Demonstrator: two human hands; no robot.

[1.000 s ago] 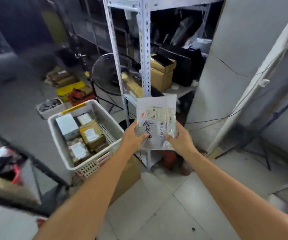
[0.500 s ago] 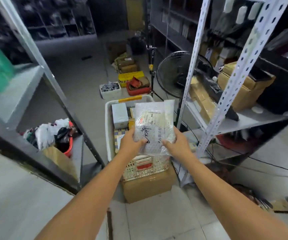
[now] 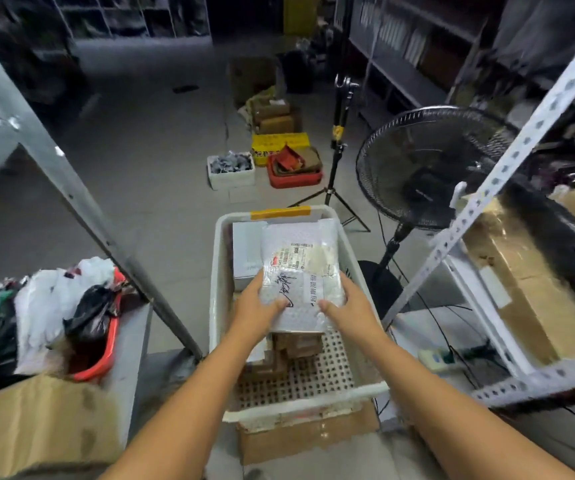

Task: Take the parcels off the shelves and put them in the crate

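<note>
Crate [image 3: 215, 271] on cardboard box [image 3: 306, 439], grey floor [image 3: 161, 174], fan [image 3: 428, 168], metal shelving [image 3: 499, 174]

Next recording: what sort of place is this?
Likely a stockroom or small warehouse: slotted steel shelving holding cartons, a labelled parcel held over a crate, boxes piled on the floor.

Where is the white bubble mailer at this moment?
Head view, centre: the left hand and right hand hold the bubble mailer low over the white crate, above its brown boxes and just right of a grey box.
</note>
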